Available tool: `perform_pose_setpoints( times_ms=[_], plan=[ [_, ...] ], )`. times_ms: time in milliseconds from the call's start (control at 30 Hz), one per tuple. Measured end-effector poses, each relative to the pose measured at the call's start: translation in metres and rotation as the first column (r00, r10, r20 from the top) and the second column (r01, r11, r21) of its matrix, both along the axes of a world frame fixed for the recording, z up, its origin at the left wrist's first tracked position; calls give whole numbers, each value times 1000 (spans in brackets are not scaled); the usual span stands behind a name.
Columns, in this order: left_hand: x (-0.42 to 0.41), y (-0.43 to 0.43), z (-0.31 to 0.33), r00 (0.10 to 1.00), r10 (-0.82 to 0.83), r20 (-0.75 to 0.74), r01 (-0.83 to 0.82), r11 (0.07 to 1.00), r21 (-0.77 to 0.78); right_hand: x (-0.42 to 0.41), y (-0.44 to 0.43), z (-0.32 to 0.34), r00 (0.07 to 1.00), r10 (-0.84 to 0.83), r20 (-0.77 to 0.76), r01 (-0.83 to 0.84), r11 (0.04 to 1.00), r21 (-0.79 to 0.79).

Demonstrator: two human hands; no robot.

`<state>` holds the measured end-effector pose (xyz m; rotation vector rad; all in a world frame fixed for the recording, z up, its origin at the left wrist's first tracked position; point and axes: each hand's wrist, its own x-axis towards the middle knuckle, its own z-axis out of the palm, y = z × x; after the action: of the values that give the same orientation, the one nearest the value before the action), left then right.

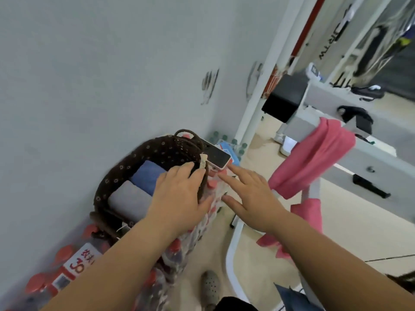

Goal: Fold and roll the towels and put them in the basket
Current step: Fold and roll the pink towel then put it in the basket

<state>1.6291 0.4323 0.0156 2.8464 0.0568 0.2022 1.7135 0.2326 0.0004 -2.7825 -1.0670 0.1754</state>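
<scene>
A dark brown woven basket [143, 153] sits on packs of red-capped bottles by the wall. Inside it lie a rolled blue towel [146, 175] and a rolled grey towel [129, 198], side by side. My left hand [177, 198] rests flat over the basket's near rim, fingers spread, holding nothing. To the right of the basket my right hand [249, 194] hovers open and empty. A pink towel [312, 162] hangs over the edge of the grey table [368, 153] at the right.
A phone [216, 157] lies just beyond the basket. Shrink-wrapped bottle packs [74, 263] fill the lower left along the white wall. White table legs [233, 243] stand near my foot [210, 286]. Black items lie on the table.
</scene>
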Motion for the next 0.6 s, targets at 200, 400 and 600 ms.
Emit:
perform_pose_setpoints(
  times_ms=[200,400,600],
  plan=[
    [42,-56,3,979,-202,-37,201,979,-28,8,-69,-9,943,-322,83,321,947,24],
    [115,-125,3,947,-312,-82,313,950,-2,53,-142,-9,836,-508,209,510,859,48],
    [191,-202,0,947,-320,-36,315,944,-96,116,-195,-2,782,-516,350,503,854,134]
  ],
)
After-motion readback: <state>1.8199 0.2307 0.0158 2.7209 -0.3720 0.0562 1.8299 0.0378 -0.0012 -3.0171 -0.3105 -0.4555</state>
